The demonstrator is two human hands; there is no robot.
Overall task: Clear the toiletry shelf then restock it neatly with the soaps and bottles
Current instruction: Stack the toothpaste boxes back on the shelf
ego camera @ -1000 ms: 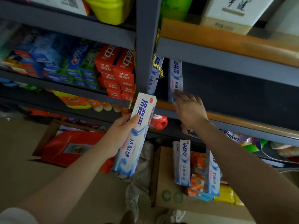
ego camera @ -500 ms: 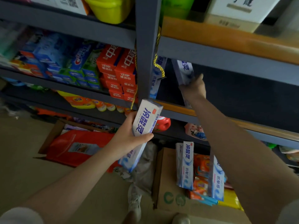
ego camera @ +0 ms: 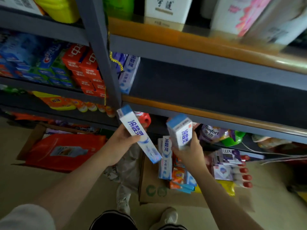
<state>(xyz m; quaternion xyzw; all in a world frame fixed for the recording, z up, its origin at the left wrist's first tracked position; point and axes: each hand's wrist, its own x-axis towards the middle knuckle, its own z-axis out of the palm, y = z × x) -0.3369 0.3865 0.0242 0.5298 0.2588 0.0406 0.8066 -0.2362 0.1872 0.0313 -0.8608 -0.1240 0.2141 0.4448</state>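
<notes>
Both forearms are bare and extend up from the lower frame edge, converging toward centre. Left hand (ego camera: 122, 143): fingers (ego camera: 135, 138) curled round a white-and-blue toothpaste box (ego camera: 138, 135), thumb over the front face, box tilted with its top end up and left. Right hand (ego camera: 191, 151): grips the lower part of a second toothpaste box (ego camera: 180, 132), held nearly upright. The hands are near each other, not touching.
</notes>
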